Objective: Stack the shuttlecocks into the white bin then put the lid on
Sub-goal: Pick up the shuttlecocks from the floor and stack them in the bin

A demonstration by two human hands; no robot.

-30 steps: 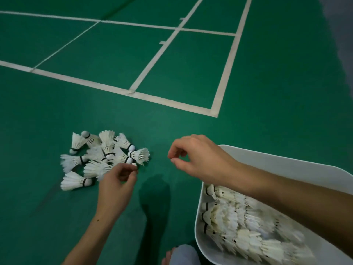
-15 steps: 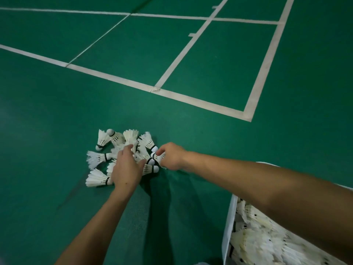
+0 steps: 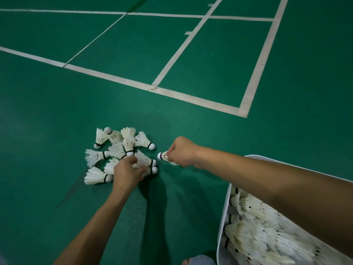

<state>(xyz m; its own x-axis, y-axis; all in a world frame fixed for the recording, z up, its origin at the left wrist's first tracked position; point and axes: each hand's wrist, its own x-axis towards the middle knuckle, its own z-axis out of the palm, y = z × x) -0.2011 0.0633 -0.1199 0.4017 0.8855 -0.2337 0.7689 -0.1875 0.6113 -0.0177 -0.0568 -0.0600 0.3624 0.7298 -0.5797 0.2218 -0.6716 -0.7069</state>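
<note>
- Left of centre on the green floor (image 3: 57, 111) lies our pile of shuttlecocks (image 3: 118, 150); many already fill the white bin (image 3: 222, 226) at the lower right.
- Our right hand (image 3: 181, 152) pinches one shuttlecock (image 3: 164, 156) by its skirt, cork pointing left.
- Our left hand (image 3: 127, 173) curls its fingers round another in the pile.
- We judge them featherlight and fragile: hold near the cork, never crushing feathers.
</note>
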